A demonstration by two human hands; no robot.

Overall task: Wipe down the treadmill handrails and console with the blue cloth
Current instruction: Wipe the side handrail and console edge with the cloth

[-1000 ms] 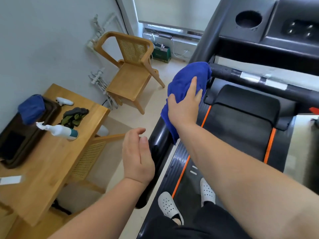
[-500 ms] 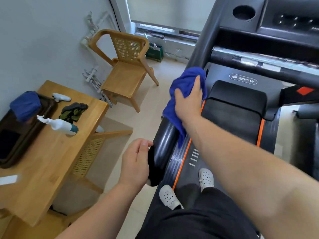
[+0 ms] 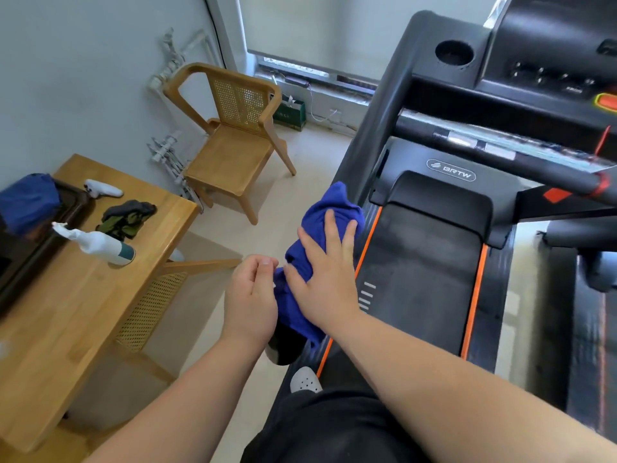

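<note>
Cloth (image 3: 329, 202) lies bunched near the left handrail's (image 3: 283, 349) end, pressed under my right hand's (image 3: 325, 272) spread fingers, left hand (image 3: 252, 295) curled beside, grip unclear; a pull toward me could slip it off

Right hand (image 3: 329, 272) lies flat, fingers spread; left hand (image 3: 252, 295) curls alongside, grip hard to read.

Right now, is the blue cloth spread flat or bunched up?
Bunched up: the blue cloth shows lumpy folds around the right hand pressing it.
</note>
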